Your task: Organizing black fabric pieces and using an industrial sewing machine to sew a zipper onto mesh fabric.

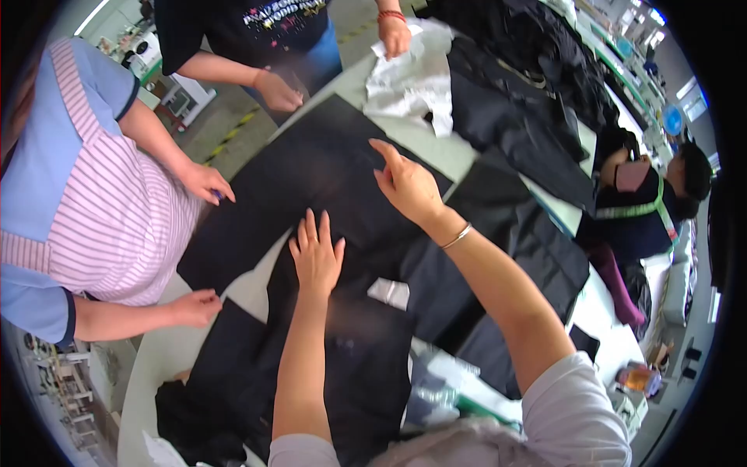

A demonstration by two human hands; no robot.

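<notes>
Black cloth (pixel 288 175) is shown in the head view, spread in several overlapping pieces across the middle of a pale worktop (pixel 144 389). The left hand (pixel 315 257) is laid palm down on the cloth, its fingers extended and slightly parted, with nothing gripped. The right hand (pixel 408 187) is held farther forward over the cloth, the forefinger extended and the other fingers loosely bent; no object is seen in it, and whether the cloth is touched cannot be told. A white slip (pixel 389 293) is seen on the cloth, to the right of the left wrist. At the far edge, white fabric (pixel 408 86) is touched by a co-worker's hand (pixel 394 37); at the left, a small dark object is held in another co-worker's hand (pixel 206 183). As judged from the lay of the pieces, the far panel has been largely flattened, whereas smoothing of the creased nearer pieces and matching of their edges appear to be left.
</notes>
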